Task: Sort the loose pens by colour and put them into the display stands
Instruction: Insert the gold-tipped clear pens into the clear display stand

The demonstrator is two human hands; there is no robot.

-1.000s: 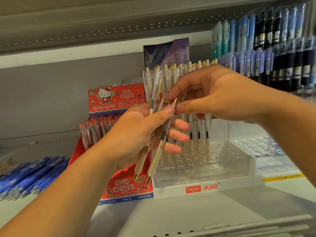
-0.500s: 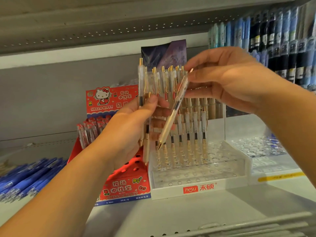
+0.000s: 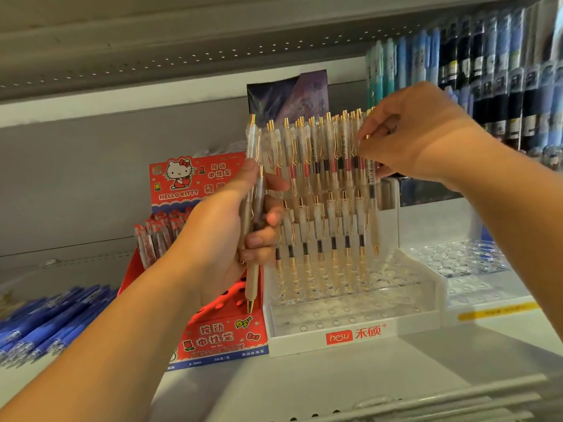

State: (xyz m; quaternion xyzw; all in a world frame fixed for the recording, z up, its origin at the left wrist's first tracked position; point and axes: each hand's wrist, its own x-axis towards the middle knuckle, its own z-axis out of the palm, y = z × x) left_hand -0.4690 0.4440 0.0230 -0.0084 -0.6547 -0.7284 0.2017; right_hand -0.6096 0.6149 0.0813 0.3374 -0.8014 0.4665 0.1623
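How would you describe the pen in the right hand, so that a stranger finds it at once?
Find the white stand marked hesu, right of the red box. At the right end of its back row of pens, the right hand pinches one pen. Unlike its neighbours, it shows a barcode sticker, and its gold tip is not yet in a hole.

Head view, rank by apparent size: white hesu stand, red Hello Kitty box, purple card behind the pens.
Largest: white hesu stand and red Hello Kitty box, near alike, box partly hidden by left hand; unranked.
Smallest: purple card.
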